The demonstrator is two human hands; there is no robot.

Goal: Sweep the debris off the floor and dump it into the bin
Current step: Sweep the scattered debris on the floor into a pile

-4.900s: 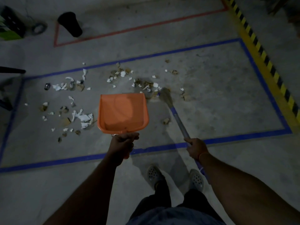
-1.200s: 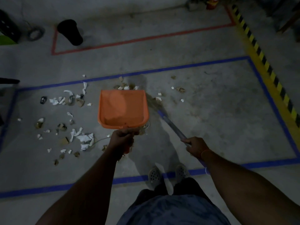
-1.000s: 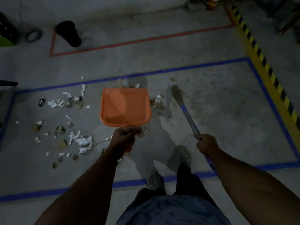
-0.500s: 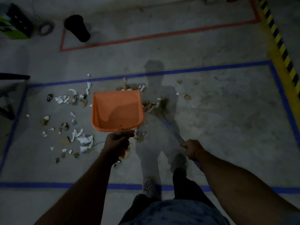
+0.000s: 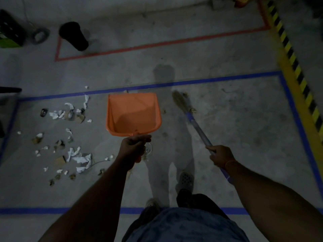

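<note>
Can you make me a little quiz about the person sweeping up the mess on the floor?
1. True or false: the orange plastic dustpan already has debris piled inside.
2. Which hand holds the broom with the blue handle? A) left hand B) right hand
3. Fill in: most of the white and brown paper scraps lie to the ____ of the dustpan.

Key
1. False, it looks empty.
2. B; the left hand grips the dustpan's handle.
3. Left, inside the blue tape rectangle. The black round bin stands farther off, at the corner of the red tape outline.
</note>
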